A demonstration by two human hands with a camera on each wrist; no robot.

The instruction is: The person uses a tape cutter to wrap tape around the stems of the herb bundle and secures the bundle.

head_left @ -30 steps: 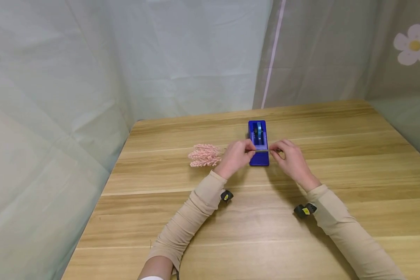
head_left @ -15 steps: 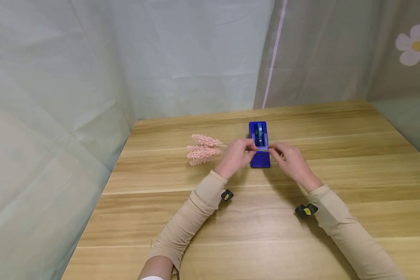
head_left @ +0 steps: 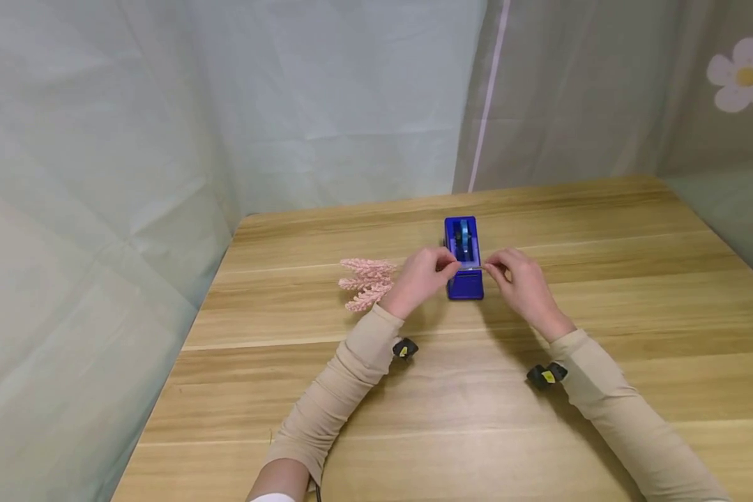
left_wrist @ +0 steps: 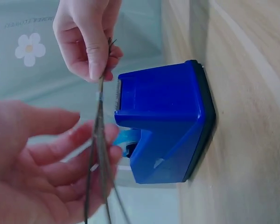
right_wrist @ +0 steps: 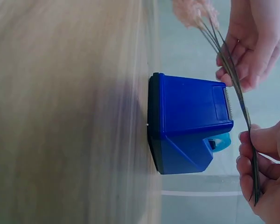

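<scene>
Both hands (head_left: 422,277) (head_left: 519,282) pinch stems (right_wrist: 233,81) just above the dispenser's (head_left: 464,258) serrated edge.

Bright, even, diffuse light, soft shadows of the arms on the table (head_left: 414,418), mild wide-angle bending at the head view's edges, near palm (left_wrist: 23,172) blurred in the left wrist view, tabletop (right_wrist: 60,112) smeared in the right wrist view
</scene>
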